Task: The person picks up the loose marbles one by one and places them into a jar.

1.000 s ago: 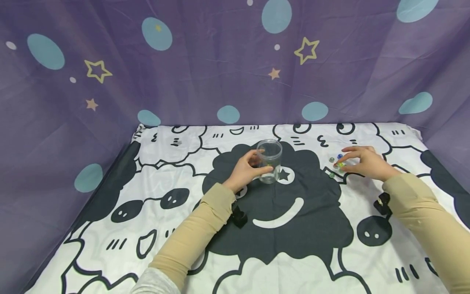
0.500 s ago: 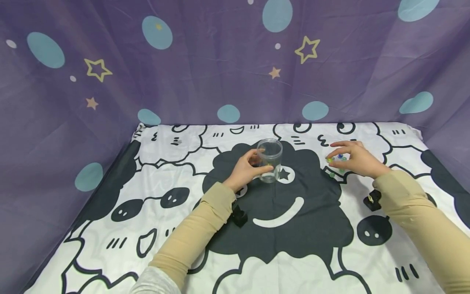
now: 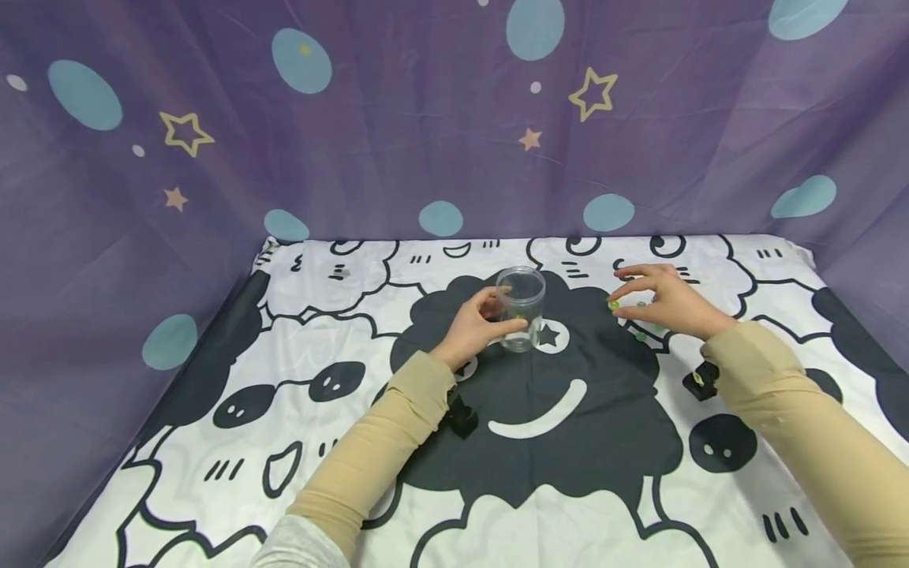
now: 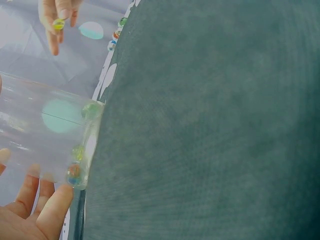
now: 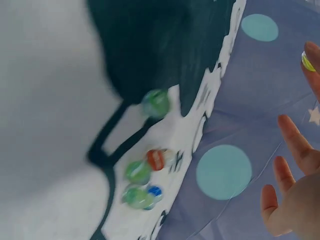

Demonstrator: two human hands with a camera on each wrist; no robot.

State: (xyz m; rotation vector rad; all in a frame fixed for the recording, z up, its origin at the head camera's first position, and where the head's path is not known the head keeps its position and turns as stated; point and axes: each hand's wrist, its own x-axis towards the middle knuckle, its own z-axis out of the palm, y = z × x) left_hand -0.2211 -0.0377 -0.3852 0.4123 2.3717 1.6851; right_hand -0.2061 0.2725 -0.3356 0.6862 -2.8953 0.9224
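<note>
A clear plastic jar (image 3: 521, 308) stands upright on the cloth, with no lid on it. My left hand (image 3: 479, 327) grips it from the left side, thumb in front. Several marbles (image 4: 75, 170) lie at the jar's bottom in the left wrist view, green, yellow and orange-blue ones among them. To the right of the jar, my right hand (image 3: 671, 304) pinches a yellow marble (image 3: 614, 304) between thumb and index finger, above the cloth; the other fingers are spread. Beneath and beside that hand lie several loose marbles (image 5: 139, 172), green, red and blue.
A white cloth with black cartoon figures (image 3: 568, 521) covers the table. Behind it hangs a purple curtain (image 3: 383, 158) with dots and stars. Black wrist devices (image 3: 461, 416) are strapped under both sleeves.
My right hand has lifted the yellow marble from the group and carried it left toward the jar. The left hand and the jar have stayed in place.
</note>
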